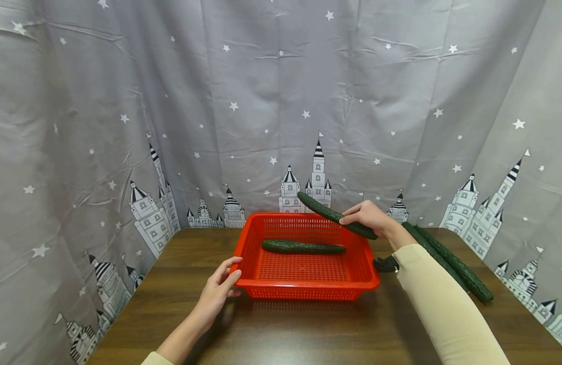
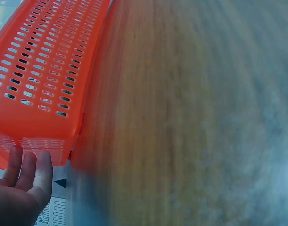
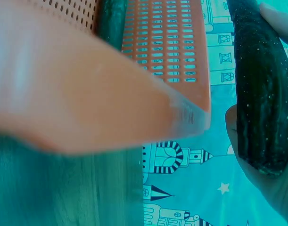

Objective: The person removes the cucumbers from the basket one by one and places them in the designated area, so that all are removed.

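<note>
A red perforated plastic basket [image 1: 303,293] stands on the table. One cucumber [image 1: 303,247] lies crosswise inside it. My right hand [image 1: 369,218] grips another cucumber [image 1: 324,210] above the basket's back right part, tilted with its left end higher. In the right wrist view the fingers and thumb lie around that held cucumber [image 3: 264,89]. At the basket's left front corner, my left hand [image 1: 219,284] touches the rim and end wall. Its fingers [image 2: 42,172] look fairly straight against the outside of the wall in the left wrist view; the thumb is hidden there.
Two more cucumbers [image 1: 449,258] lie side by side on the table, to the right of the basket and partly behind the right sleeve [image 1: 440,304]. A grey curtain [image 1: 262,126] with stars and castles hangs around the brown wooden table [image 1: 281,334].
</note>
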The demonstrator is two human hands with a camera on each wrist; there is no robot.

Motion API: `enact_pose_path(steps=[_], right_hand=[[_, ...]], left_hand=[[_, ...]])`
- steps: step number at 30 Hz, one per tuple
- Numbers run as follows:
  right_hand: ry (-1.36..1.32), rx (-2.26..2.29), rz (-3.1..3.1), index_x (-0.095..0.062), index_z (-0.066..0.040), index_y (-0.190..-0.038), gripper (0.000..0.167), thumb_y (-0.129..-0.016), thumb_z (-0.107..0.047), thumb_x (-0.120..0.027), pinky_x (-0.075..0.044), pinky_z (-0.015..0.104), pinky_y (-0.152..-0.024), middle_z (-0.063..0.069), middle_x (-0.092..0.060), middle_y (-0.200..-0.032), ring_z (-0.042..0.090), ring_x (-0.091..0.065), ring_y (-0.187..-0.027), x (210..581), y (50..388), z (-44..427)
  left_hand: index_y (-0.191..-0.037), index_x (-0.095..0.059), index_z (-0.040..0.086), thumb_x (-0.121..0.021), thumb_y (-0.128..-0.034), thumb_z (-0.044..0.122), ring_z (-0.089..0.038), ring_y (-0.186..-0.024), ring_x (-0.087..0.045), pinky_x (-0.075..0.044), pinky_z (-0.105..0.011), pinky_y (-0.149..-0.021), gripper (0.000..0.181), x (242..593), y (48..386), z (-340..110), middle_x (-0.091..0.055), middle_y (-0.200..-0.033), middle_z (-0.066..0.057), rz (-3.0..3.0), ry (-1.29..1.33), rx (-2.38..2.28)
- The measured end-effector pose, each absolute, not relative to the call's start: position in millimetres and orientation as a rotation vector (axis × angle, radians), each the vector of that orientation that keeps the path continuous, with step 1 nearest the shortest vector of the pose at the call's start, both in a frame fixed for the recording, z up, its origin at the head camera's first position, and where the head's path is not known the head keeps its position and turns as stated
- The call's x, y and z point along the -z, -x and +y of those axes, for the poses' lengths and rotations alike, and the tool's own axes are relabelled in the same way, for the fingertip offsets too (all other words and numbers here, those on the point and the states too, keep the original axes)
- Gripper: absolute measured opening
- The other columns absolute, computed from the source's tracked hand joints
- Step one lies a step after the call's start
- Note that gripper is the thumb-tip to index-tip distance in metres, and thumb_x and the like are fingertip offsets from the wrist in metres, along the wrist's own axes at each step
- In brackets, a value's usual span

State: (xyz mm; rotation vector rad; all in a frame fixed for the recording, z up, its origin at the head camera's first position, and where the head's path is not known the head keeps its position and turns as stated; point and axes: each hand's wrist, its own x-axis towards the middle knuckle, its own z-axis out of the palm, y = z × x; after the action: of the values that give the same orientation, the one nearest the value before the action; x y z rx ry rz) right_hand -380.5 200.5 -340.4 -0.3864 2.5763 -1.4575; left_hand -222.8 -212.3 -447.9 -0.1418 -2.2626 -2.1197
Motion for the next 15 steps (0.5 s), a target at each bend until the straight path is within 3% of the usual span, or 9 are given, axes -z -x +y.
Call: enact_pose_path(steps=[3,7,15], right_hand=[[0.384,1.44,2.603,-0.073,0.0,-0.119,0.041,-0.084,-0.022,-0.08,-0.058,0.038,-0.086,0.021,-0.067,-0.127,0.028,-0.067,-0.109,339,378,205],[0.383,1.422,2.639,-0.072,0.0,-0.121,0.043,-0.086,-0.024,-0.079,-0.048,0.049,-0.105,0.022,-0.062,-0.135,0.038,-0.051,-0.133,335,375,212],[0.333,1.424,2.691,-0.068,0.003,-0.126,0.049,-0.087,-0.025,-0.077,-0.04,0.053,-0.112,0.023,-0.055,-0.143,0.041,-0.033,-0.146,331,372,227]], left_hand=[[-0.141,-0.051,0.015,-0.06,-0.1019,0.022,-0.017,-0.095,-0.064,-0.057,-0.041,-0.083,0.041,448,223,-212,-0.057,-0.125,-0.023,-2.267,0.142,2.118],[-0.141,-0.051,0.015,-0.06,-0.1019,0.022,-0.017,-0.095,-0.064,-0.057,-0.042,-0.083,0.041,449,223,-212,-0.057,-0.126,-0.023,-2.267,0.146,2.117],[-0.141,-0.051,0.015,-0.059,-0.1021,0.021,-0.017,-0.095,-0.064,-0.057,-0.041,-0.082,0.04,448,223,-212,-0.057,-0.126,-0.023,-2.262,0.146,2.115]])
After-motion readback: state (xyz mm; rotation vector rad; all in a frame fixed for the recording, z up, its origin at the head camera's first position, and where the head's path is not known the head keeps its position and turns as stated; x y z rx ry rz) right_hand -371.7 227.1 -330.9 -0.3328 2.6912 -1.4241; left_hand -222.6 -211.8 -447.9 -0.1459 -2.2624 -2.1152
